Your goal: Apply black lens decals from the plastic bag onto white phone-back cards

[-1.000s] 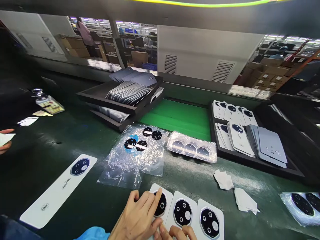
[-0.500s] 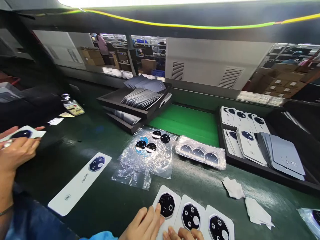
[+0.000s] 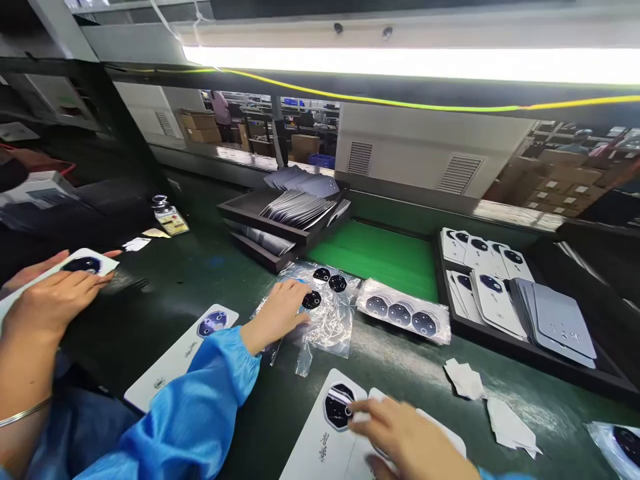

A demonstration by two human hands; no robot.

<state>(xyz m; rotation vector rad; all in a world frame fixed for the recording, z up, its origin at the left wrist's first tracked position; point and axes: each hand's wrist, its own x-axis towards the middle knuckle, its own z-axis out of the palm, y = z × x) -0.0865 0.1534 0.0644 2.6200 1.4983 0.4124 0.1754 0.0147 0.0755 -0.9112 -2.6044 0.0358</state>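
While right grip [image 3: 407, 430] gapes | left grip [image 3: 280, 310]: can't tell | white panel [image 3: 309, 450], glossy black disc [image 3: 334, 415]

Three loose black discs [image 3: 337, 283] showed on one clear plastic sheet [image 3: 336, 327]; the person's left hand [image 3: 280, 310] hid part of it. To its right lay two wrapped packs: one three-disc pack [image 3: 400, 314], and one cut-off pack [image 3: 620, 440] showing one disc. Nearer than the sheet, three white panels [image 3: 313, 443] lay under the right hand [image 3: 407, 433]; left of it were one flat panel [image 3: 167, 373] and one held panel [image 3: 84, 264] in a co-worker's two hands [image 3: 57, 303]. Two stacked trays [image 3: 265, 223] stood behind it and one black tray [image 3: 597, 379] to its right, their contents overlapping too much to count. Two paper heaps [image 3: 464, 379] lay right of it; two slips [image 3: 137, 245] and one bottle [image 3: 171, 219], far left.
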